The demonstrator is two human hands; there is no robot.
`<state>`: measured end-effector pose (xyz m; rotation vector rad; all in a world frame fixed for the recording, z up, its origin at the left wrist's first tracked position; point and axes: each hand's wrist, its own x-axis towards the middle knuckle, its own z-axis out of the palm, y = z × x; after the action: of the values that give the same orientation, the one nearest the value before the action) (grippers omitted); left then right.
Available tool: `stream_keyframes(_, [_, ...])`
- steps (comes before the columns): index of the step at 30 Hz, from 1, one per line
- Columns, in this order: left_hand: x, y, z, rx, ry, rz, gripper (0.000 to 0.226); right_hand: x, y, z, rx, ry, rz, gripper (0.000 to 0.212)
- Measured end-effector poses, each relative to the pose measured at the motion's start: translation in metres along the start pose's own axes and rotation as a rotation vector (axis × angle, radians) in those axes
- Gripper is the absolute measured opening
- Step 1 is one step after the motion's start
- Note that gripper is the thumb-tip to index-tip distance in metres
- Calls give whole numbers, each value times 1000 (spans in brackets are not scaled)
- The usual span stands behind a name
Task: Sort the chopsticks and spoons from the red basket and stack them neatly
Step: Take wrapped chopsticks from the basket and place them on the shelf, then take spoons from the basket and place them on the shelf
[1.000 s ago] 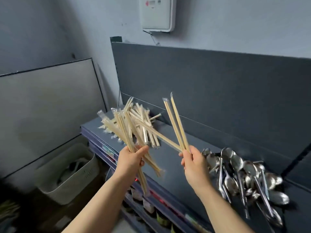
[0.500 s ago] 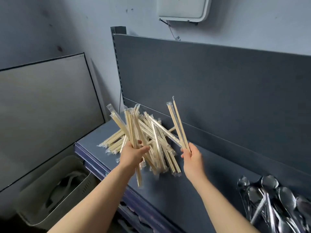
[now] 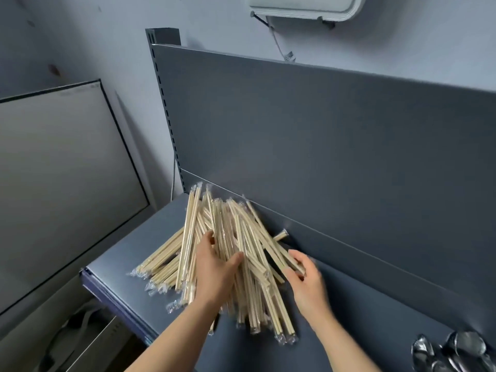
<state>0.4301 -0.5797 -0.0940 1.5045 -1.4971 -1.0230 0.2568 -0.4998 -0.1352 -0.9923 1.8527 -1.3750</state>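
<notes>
A loose pile of wrapped wooden chopsticks (image 3: 252, 267) lies on the dark grey shelf (image 3: 375, 312), fanned out against the back panel. My left hand (image 3: 217, 272) rests on the pile's middle, thumb and fingers closed around a bunch of chopsticks. At the pile's right edge, my right hand (image 3: 306, 283) pinches the near ends of a pair of chopsticks lying there. A heap of metal spoons (image 3: 451, 353) sits at the shelf's bottom right, partly cut off by the frame. The red basket is out of view.
The shelf's upright back panel (image 3: 322, 157) rises right behind the pile. A large framed board (image 3: 59, 183) leans at the left. Below the shelf's left edge stands a pale bin (image 3: 86, 342). A white box (image 3: 303, 6) hangs on the wall above.
Both hands came down from mid-air and laid their chopsticks onto the pile on the shelf. The view has swung left, pushing the spoons towards the bottom right corner.
</notes>
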Motion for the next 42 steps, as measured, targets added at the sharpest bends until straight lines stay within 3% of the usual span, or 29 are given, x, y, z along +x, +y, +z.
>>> stream_keyframes(12, [0, 1, -13, 113, -153, 128, 78, -13, 3, 5, 61, 104, 63, 24])
stream_keyframes(21, [9, -8, -33, 258, -241, 268, 63, -35, -8, 11, -35, 197, 81, 34])
stream_keyframes(29, [13, -2, -46, 319, -378, 499, 34, -77, -22, -6, -114, 449, 156, 33])
stream_keyframes(33, [-6, 12, -44, 234, -499, 647, 26, -127, -30, -32, -86, 610, 171, 32])
stream_keyframes(42, [-116, 37, 4, 49, -880, 680, 19, -292, -23, -130, -83, 932, 207, 28])
